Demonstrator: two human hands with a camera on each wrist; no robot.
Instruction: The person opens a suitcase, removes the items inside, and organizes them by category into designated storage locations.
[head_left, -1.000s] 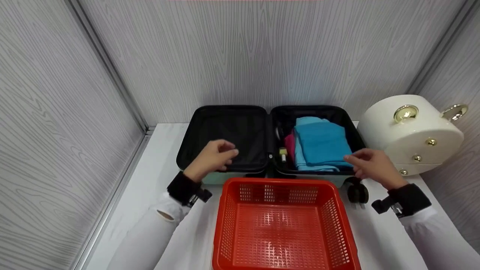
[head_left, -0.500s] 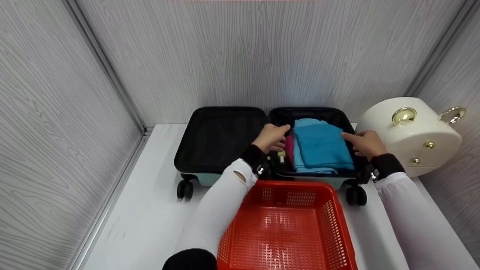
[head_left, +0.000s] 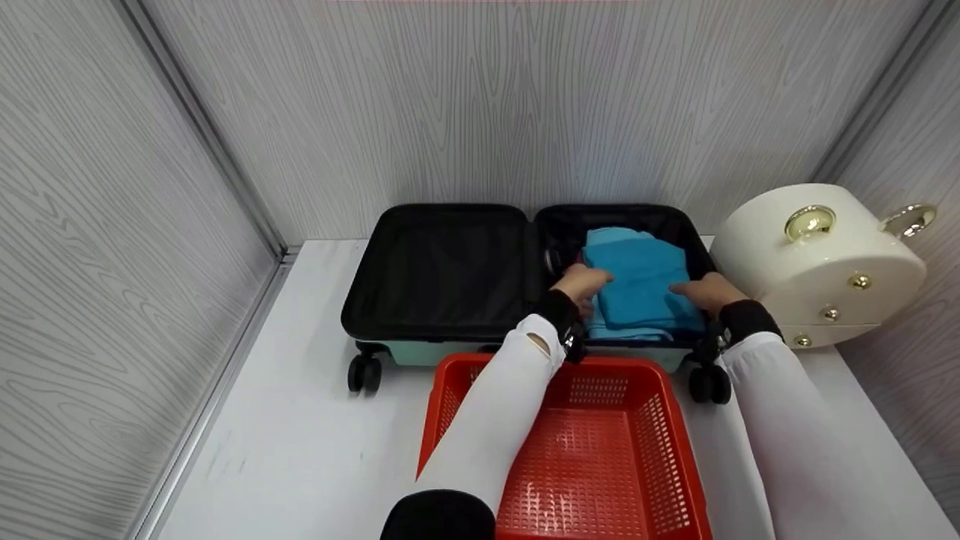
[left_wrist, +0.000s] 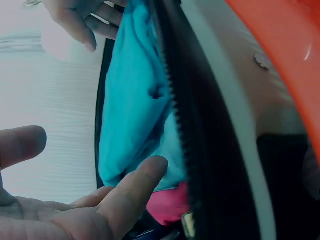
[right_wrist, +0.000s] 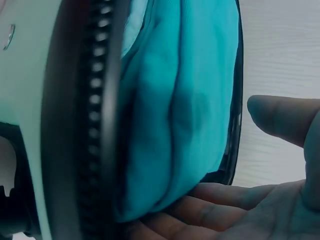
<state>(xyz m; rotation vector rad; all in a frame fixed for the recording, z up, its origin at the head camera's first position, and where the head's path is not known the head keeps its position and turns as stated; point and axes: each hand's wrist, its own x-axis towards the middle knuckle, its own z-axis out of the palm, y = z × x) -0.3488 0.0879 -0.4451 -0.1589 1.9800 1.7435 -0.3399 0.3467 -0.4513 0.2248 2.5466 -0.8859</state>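
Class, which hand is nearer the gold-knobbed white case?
The right hand, at the side of the blue cloth toward the white case; the left hand is at the opposite side.

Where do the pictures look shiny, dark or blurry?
Head view: bright glints on the red basket; left wrist view: the red basket's edge looks soft; right wrist view: a dim patch on the blue cloth, zipper teeth blurring toward the bottom.

The back wall (head_left: 480, 105), left wall (head_left: 97, 262) and right wall (head_left: 911, 127) are pale grey, with wavy lines like wood. Grey strips (head_left: 196, 124) run down where they meet. Another strip (head_left: 210, 409) lies along the left edge of the white bench (head_left: 315, 427).
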